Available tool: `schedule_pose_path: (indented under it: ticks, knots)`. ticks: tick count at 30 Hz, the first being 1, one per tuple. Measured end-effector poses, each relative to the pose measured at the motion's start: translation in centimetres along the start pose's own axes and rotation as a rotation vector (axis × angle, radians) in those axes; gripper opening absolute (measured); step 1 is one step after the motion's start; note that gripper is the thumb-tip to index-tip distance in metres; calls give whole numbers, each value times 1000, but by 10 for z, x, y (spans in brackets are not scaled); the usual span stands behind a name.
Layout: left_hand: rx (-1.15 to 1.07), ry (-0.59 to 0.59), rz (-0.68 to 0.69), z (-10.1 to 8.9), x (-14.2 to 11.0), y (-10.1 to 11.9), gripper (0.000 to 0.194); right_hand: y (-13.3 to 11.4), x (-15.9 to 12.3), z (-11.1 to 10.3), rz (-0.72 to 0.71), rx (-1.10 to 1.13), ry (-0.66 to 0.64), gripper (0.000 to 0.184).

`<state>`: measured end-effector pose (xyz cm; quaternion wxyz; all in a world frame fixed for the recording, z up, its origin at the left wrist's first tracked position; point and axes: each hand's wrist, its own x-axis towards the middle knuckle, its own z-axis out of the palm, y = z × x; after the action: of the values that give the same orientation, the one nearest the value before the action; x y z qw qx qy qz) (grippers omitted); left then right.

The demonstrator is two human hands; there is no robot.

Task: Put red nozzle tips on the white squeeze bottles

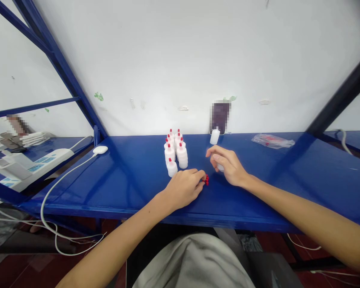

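My left hand [186, 187] reaches over the blue table, thumb and forefinger closed at a small cluster of red caps [207, 180]; a cap shows between the fingertips. My right hand [229, 163] is curled around a white plastic squeeze bottle [220, 167], mostly hidden by the fingers. Beyond that hand stands an uncapped white bottle [215, 137]. To the left of my hands, several white bottles with red tips [182, 155] stand upright in two rows. The nearest capped bottle [172, 168] is close to my left knuckles.
A clear plastic bag [273, 141] with red bits inside lies at the back right. A blurred dark phone-like object [220, 117] leans on the wall. At left are a white puck-shaped device [100, 150] with its cable and a power strip [45, 162]. Blue frame posts [66, 68] flank the table.
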<state>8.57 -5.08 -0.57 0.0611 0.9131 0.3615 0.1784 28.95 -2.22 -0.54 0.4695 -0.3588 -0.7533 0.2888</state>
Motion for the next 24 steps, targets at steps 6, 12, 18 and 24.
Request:
schedule_pose_path:
  ticks: [6,12,18,24]
  knots:
    - [-212,212,-33,-7,6,2,11,2,1,4,91,309,-119,38]
    - [-321,337,39,-5,23,13,13,-5,-2,5,58,373,-216,47]
    - [-322,287,27,-1,27,16,6,-11,-4,2,1,252,-251,47]
    - [-295,349,48,4,27,14,8,-14,-3,1,-17,209,-255,48]
